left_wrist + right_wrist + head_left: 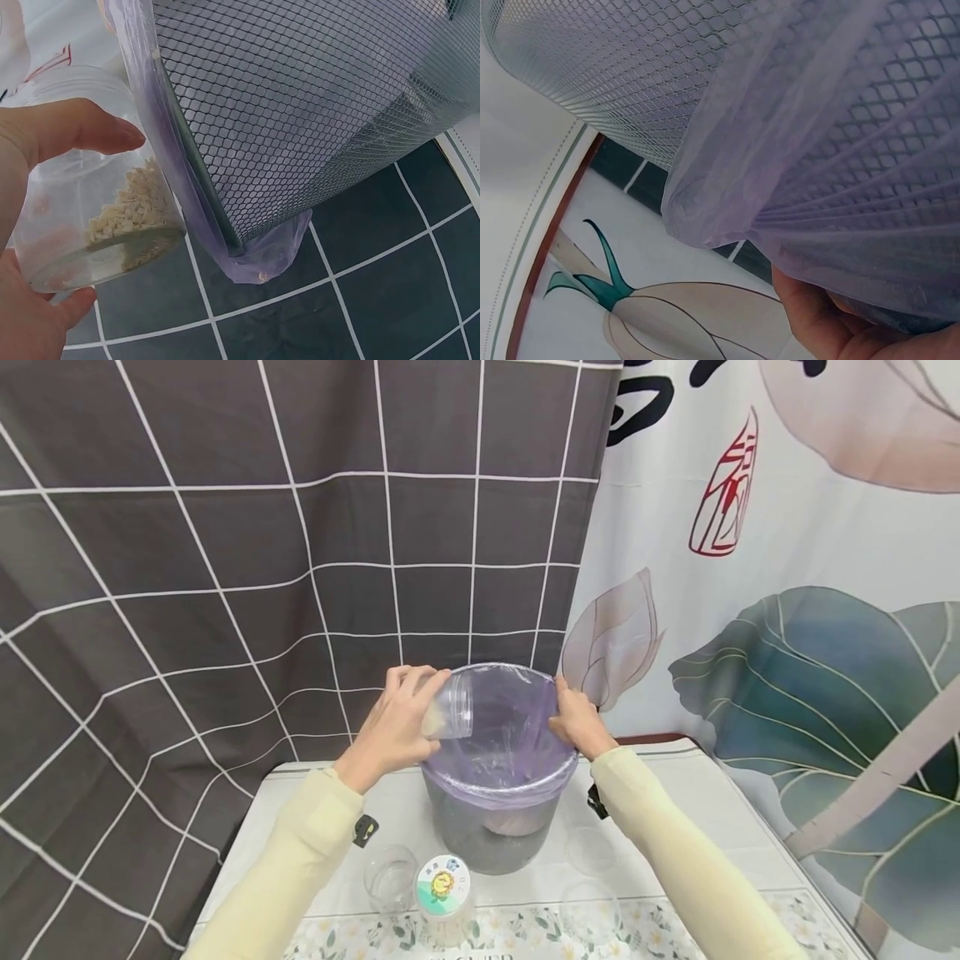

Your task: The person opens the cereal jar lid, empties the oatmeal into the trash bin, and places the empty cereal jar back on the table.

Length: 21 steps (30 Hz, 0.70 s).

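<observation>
A dark grey cloth (337, 527) with white grid lines hangs across the back and left, and beside it on the right is a white cloth (637, 539) printed with big leaves, petals and a red mark. In front of both stands a table (697, 789) with a pale cover, flowered along the near edge. On the table sits a grey mesh bin (487, 843), lined with a thin purple bag (517, 735) whose edge is folded over the rim all round. Two arms in pale yellow sleeves (675, 843) reach towards the bin, one from each side. The left hand (393, 722) is at the bin's left edge, thumb and fingers curved around a clear jar (453, 706), parted only as wide as its body. The right hand (577, 722) is on the opposite edge, fingers bent and closed on the purple bag at the rim. The clear jar lies tipped on its side, its mouth facing right over the bin's opening. Near the bin's foot stand a jar with a picture lid (442, 887) and, just left of it, a see-through jar (390, 877). Smallest are the pale flakes (135, 206), heaped inside the clear jar towards its base
</observation>
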Each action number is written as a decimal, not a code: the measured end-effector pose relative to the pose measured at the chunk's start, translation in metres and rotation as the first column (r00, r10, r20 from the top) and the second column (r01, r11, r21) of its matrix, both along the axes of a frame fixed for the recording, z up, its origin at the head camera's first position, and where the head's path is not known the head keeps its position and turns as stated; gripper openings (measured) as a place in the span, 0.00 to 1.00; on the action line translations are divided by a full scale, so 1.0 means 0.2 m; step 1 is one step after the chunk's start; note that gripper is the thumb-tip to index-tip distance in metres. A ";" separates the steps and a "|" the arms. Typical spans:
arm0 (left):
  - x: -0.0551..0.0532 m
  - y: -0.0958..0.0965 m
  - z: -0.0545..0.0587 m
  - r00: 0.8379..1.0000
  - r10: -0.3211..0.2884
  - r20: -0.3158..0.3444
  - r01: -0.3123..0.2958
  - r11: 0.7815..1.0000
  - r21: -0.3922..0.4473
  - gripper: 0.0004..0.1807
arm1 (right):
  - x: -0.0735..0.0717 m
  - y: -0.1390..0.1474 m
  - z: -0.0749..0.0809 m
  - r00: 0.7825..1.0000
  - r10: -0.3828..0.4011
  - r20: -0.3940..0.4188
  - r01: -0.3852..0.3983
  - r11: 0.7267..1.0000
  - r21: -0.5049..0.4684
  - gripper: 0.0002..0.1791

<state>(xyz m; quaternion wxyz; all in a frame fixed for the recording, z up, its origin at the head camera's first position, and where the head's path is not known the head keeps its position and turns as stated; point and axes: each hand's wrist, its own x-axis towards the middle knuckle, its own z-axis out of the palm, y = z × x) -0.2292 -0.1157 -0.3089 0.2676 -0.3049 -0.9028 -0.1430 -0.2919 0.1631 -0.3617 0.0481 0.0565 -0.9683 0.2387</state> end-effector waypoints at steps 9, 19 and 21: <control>-0.01 0.00 0.01 0.999 -0.021 -0.032 0.019 0.998 -0.059 0.48 | 0.00 -0.02 0.00 1.000 0.000 -0.010 0.001 1.000 0.011 0.42; 0.00 0.01 0.02 0.999 -0.025 -0.025 0.022 0.994 -0.103 0.47 | 0.00 -0.01 0.01 1.000 -0.010 0.013 0.010 1.000 0.008 0.43; 0.00 0.02 0.03 0.999 -0.025 -0.029 0.021 0.993 -0.113 0.47 | 0.00 -0.01 0.01 1.000 -0.011 0.015 0.011 1.000 0.004 0.43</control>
